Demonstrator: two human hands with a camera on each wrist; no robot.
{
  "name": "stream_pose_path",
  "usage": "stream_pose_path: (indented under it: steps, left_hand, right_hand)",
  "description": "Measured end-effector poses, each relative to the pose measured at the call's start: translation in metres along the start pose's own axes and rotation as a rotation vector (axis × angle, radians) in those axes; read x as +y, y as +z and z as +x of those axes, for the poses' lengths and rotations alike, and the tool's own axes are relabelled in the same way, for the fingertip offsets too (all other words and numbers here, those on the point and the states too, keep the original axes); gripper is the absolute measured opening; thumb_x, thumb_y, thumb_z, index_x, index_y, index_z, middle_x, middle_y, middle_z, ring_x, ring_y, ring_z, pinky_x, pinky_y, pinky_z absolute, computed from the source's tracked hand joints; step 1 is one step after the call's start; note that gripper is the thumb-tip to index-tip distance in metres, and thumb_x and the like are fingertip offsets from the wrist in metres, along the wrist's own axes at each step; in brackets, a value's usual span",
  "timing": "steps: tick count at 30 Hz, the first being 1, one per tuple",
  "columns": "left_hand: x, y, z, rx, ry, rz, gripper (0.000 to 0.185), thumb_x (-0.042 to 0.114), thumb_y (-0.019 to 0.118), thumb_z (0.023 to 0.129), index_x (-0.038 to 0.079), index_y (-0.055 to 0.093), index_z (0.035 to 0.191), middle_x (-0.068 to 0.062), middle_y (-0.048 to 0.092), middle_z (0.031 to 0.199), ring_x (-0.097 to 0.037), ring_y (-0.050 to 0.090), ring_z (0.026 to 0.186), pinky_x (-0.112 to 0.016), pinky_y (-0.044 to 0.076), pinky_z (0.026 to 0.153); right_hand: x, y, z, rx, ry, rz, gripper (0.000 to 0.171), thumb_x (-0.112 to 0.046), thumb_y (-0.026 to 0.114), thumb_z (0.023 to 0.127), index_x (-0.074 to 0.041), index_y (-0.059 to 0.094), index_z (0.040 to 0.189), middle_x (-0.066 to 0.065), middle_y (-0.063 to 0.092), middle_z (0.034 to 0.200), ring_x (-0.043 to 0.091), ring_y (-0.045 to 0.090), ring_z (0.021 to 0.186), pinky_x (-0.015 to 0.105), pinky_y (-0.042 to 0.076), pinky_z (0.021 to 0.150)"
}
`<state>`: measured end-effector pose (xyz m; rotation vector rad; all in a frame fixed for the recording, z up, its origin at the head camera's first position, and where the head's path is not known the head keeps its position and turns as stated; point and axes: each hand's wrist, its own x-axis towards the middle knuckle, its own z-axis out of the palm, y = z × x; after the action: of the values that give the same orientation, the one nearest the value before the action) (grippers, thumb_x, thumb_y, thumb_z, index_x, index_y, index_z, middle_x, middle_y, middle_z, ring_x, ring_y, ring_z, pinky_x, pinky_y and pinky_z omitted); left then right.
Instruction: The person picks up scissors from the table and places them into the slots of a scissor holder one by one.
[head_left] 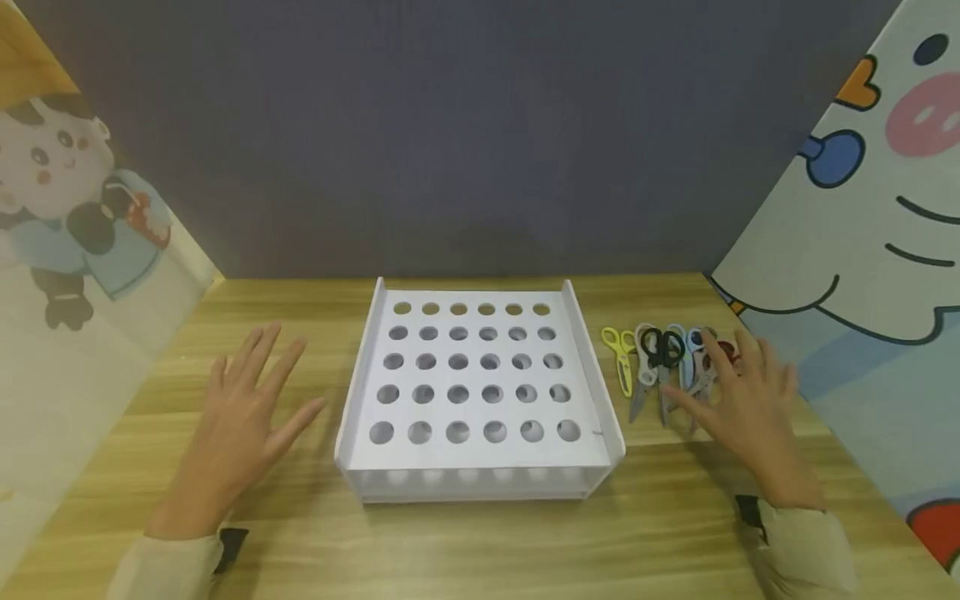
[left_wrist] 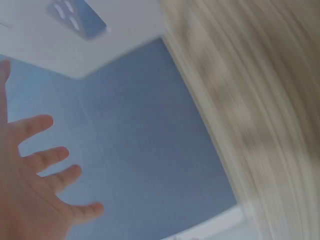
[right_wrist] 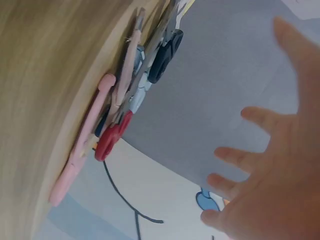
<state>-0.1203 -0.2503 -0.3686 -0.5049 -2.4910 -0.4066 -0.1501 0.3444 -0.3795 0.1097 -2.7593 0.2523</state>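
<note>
My left hand [head_left: 236, 417] hovers over the table to the left of a white rack [head_left: 480, 456], fingers straight and spread, holding nothing. The rack has rows of round holes in its top and raised side walls. On its right lies a cluster of scissors, among them a yellow pair [head_left: 626, 377], a grey-handled pair [head_left: 647, 377] and a black-handled pair [head_left: 664, 360]. My right hand [head_left: 750, 408], fingers spread and holding nothing, is above the cluster's right end and hides part of it. The right wrist view shows red-handled scissors [right_wrist: 114, 137] and a long pink piece [right_wrist: 82, 145] there.
The wooden table [head_left: 465, 546] ends at a dark grey panel [head_left: 465, 142] behind the rack. Side panels with cartoon pictures stand at the left [head_left: 150, 283] and right [head_left: 847, 392].
</note>
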Motion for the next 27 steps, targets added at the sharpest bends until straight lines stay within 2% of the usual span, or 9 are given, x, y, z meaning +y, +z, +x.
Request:
stream_pose_path:
  steps: [3,7,10,12,14,16,20,24,27]
  left_hand:
    - [0.009,0.002,0.005,0.019,0.030,-0.125,0.068,0.050,0.058,0.095,0.012,0.044,0.150,-0.016,0.034,0.158,-0.041,0.032,0.143,-0.064,0.024,0.114]
    - [0.019,0.004,0.011,-0.038,-0.024,-0.273,0.062,0.028,0.065,0.096,0.020,0.041,0.152,-0.005,0.034,0.160,-0.035,0.035,0.143,-0.055,0.031,0.115]
    - [0.024,0.006,0.019,-0.057,-0.027,-0.383,0.059,0.016,0.062,0.097,0.020,0.041,0.152,-0.003,0.037,0.158,-0.030,0.037,0.143,-0.037,0.035,0.115]
    - [0.027,0.007,0.028,-0.054,-0.005,-0.455,0.054,0.010,0.060,0.098,0.015,0.044,0.150,-0.005,0.041,0.155,-0.027,0.039,0.141,-0.025,0.037,0.112]
    - [0.031,0.009,0.038,-0.063,0.006,-0.519,0.051,0.008,0.058,0.099,0.011,0.046,0.148,-0.006,0.045,0.153,-0.023,0.041,0.140,-0.021,0.041,0.107]
    - [0.035,0.011,0.049,-0.075,0.007,-0.565,0.048,0.009,0.057,0.100,0.009,0.047,0.147,-0.007,0.046,0.151,-0.021,0.042,0.139,-0.027,0.045,0.106]
    - [0.044,0.016,0.071,-0.081,-0.012,-0.611,0.048,0.015,0.056,0.101,0.013,0.047,0.148,-0.006,0.045,0.152,-0.019,0.041,0.139,-0.038,0.046,0.105]
    - [0.050,0.023,0.088,-0.062,-0.044,-0.647,0.048,0.017,0.057,0.101,0.012,0.046,0.147,-0.007,0.041,0.154,-0.023,0.038,0.142,-0.043,0.045,0.107]
    - [0.051,0.029,0.094,-0.078,-0.057,-0.644,0.051,0.016,0.061,0.098,0.011,0.047,0.147,-0.007,0.038,0.156,-0.028,0.035,0.144,-0.049,0.041,0.110]
  right_hand:
    - [0.004,-0.002,0.000,0.002,0.014,0.033,0.099,-0.059,0.071,0.083,-0.020,0.021,0.160,0.030,0.019,0.156,0.057,0.015,0.138,0.081,0.003,0.101]
    - [0.007,-0.004,0.000,-0.004,0.033,0.081,0.088,-0.052,0.068,0.089,-0.017,0.026,0.158,0.033,0.022,0.154,0.059,0.019,0.134,0.081,0.011,0.098]
    - [0.010,-0.006,0.003,0.006,0.026,0.122,0.078,-0.042,0.067,0.093,-0.009,0.032,0.155,0.037,0.027,0.151,0.064,0.024,0.131,0.083,0.018,0.094]
    - [0.017,-0.007,0.007,0.036,-0.006,0.144,0.074,-0.032,0.069,0.092,-0.002,0.036,0.151,0.041,0.035,0.143,0.066,0.034,0.122,0.082,0.028,0.088]
    - [0.025,-0.008,0.011,0.052,-0.037,0.167,0.071,-0.023,0.071,0.091,0.006,0.038,0.147,0.044,0.040,0.134,0.067,0.042,0.110,0.078,0.035,0.082]
    - [0.036,-0.011,0.017,0.027,-0.041,0.176,0.070,-0.021,0.070,0.092,0.011,0.037,0.145,0.045,0.043,0.129,0.066,0.044,0.106,0.076,0.038,0.081]
    - [0.059,-0.021,0.034,-0.131,0.017,0.199,0.070,-0.027,0.061,0.098,0.018,0.032,0.143,0.051,0.039,0.128,0.068,0.038,0.112,0.077,0.035,0.088]
    - [0.078,-0.026,0.053,-0.284,0.068,0.182,0.067,-0.033,0.053,0.102,0.020,0.033,0.139,0.051,0.043,0.125,0.066,0.044,0.110,0.074,0.039,0.088]
    - [0.087,-0.025,0.062,-0.395,0.119,0.156,0.069,-0.039,0.049,0.103,0.018,0.034,0.139,0.049,0.044,0.126,0.064,0.046,0.111,0.073,0.041,0.088]
